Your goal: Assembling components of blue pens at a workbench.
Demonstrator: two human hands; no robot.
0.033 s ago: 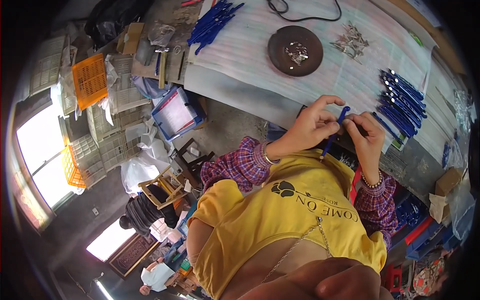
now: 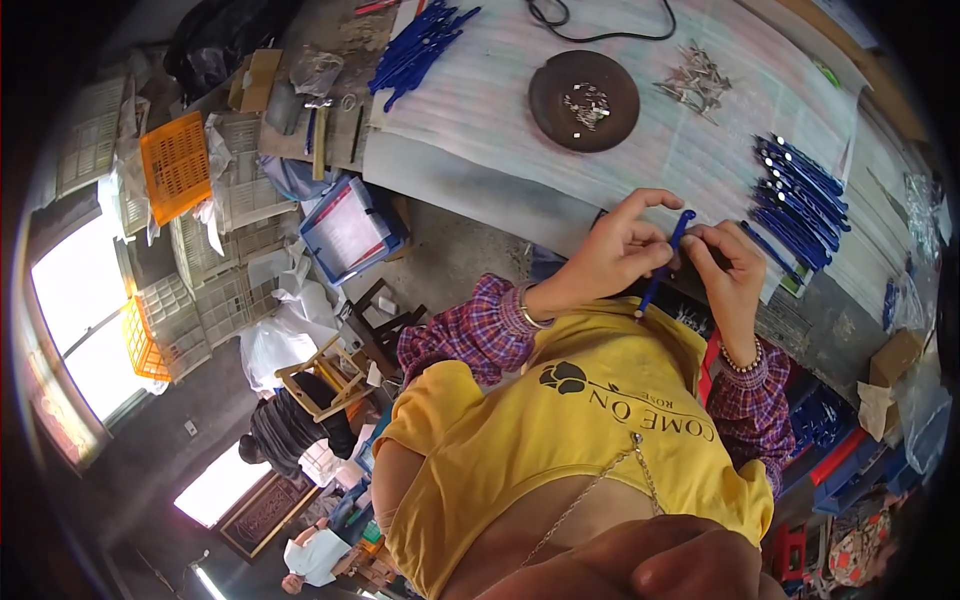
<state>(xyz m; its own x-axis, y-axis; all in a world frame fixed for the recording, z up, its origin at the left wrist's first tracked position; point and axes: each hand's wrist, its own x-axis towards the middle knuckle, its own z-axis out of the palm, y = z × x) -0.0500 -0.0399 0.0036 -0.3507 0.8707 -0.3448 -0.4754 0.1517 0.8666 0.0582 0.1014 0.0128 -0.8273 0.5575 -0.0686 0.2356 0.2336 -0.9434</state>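
Note:
A slim blue pen-like stick [image 2: 650,291] with a rounded upper end is pinched between the thumb and fingers of my left hand [image 2: 628,246]. It slants in front of my yellow apron, its lower tip close to the cloth. My right hand [image 2: 731,268] is closed too, thumb and forefinger pressed together right beside the stick's upper half. Whether those fingertips hold a small part is too small to tell. Just beyond my right hand, many similar blue sticks [image 2: 797,205] lie in a pile on the table [image 2: 480,130].
A round brown dish [image 2: 545,110] holds small shiny metal pieces. Right of it lies a heap of thin metal parts [image 2: 695,82]. More blue sticks [image 2: 420,50] lie far left, and a black cable [image 2: 600,38] at the back. A blue crate [image 2: 352,228] stands left of the table.
The whole view has shifted very slightly. Both hands and the blue stick keep nearly the same pose.

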